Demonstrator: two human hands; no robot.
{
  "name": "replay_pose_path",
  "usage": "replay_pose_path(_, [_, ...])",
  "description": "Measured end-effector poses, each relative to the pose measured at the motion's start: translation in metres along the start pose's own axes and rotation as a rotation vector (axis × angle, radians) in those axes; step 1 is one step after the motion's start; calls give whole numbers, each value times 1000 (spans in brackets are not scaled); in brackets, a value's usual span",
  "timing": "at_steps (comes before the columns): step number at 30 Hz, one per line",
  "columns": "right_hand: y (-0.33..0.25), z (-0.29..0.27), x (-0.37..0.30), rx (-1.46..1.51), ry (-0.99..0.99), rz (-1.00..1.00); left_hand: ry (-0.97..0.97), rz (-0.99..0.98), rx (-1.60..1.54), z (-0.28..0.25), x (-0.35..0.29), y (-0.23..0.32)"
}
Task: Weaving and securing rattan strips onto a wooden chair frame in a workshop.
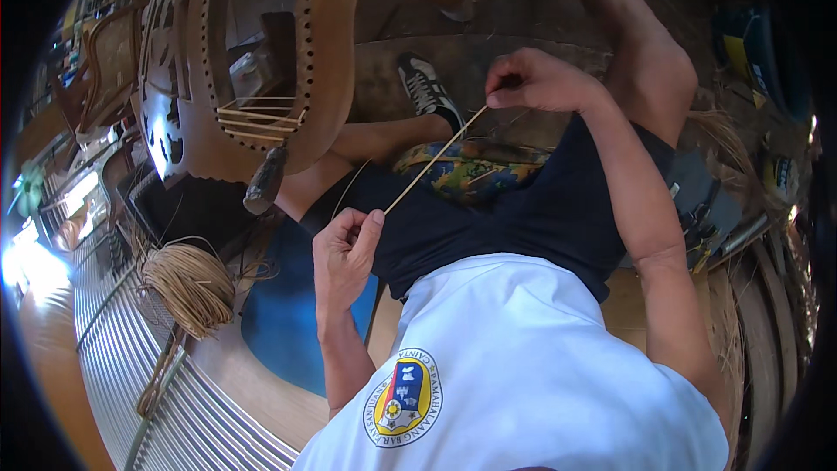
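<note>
A thin, pale cane strand [436,157] is stretched straight between my two hands, above my lap. My left hand [345,249] pinches its lower end between thumb and forefinger. Higher up and to the right, my right hand [539,80] pinches the other end, its fingers curled. At the upper left stands a brown wooden chair frame [330,61] with rows of small holes along its edges. Several cane strands [261,122] are strung across its opening near the lower end. Both hands are apart from the frame.
A coiled bundle of cane [187,286] lies at the left, by a corrugated metal sheet [200,401]. A blue surface [283,314] shows beside my left forearm. Tools [697,218] lie at the right. A camouflage-patterned cloth [471,170] sits between my legs.
</note>
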State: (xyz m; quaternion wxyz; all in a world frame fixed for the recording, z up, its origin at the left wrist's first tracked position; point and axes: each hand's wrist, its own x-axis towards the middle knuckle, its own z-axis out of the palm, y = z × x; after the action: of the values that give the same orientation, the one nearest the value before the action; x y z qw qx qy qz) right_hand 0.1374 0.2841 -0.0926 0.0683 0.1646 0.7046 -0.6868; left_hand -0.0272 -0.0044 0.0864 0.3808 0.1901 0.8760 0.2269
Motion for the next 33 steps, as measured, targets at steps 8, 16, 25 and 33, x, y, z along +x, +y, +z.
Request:
replay_pose_path(8, [12, 0, 8, -173, 188, 24, 51, 23, -28, -4, -10, -14])
replay_pose_path(16, [-17, 2, -19, -143, 325, 17, 77, 115, -88, -18, -29, -33])
replay_pose_path(25, [-58, 1, -102, 103, 471, -27, 32, 178, -182, -43, -48, -46])
replay_pose_path(33, [-61, 5, -115, 105, 478, -103, -77, 58, -391, -45, -43, -53])
